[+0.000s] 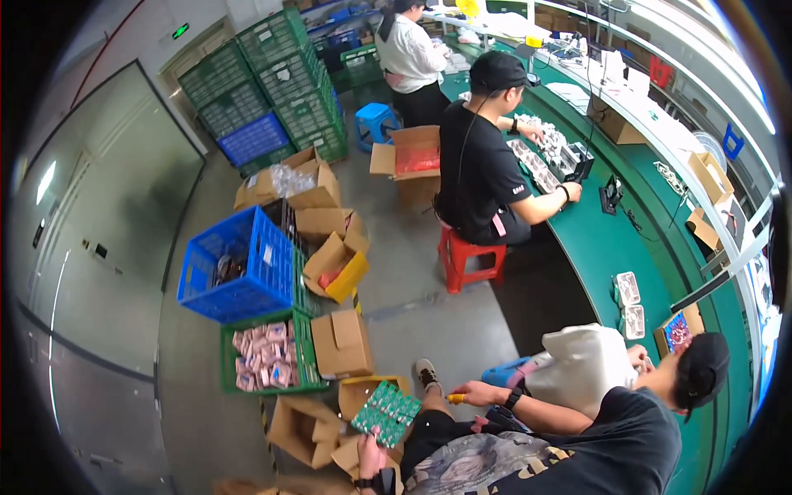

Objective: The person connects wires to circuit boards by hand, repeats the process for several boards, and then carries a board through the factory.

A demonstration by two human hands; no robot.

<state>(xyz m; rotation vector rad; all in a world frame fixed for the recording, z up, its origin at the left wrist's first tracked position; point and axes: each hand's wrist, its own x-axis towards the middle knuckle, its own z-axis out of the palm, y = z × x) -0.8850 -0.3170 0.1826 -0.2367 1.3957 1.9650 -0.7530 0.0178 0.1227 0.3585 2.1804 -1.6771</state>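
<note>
My left hand (373, 456) is closed on the near edge of a green circuit board panel (386, 417), which carries rows of small parts and is tilted above open cardboard boxes. To the right, in front of my dark shorts, my right hand (478, 393) is closed around a small tool with an orange-yellow handle (456, 398). The tool's working end is too small to make out. Board and tool are apart. Directly below the board stands an open cardboard box (353, 398), with another open carton (297, 437) to its left.
Left of me are a green crate (309, 355) of pinkish packs, a blue crate (239, 301) and a closed carton (341, 342). A co-worker in white (577, 363) sits close on my right at the green bench (606, 285). Farther off, another sits on a red stool (474, 256).
</note>
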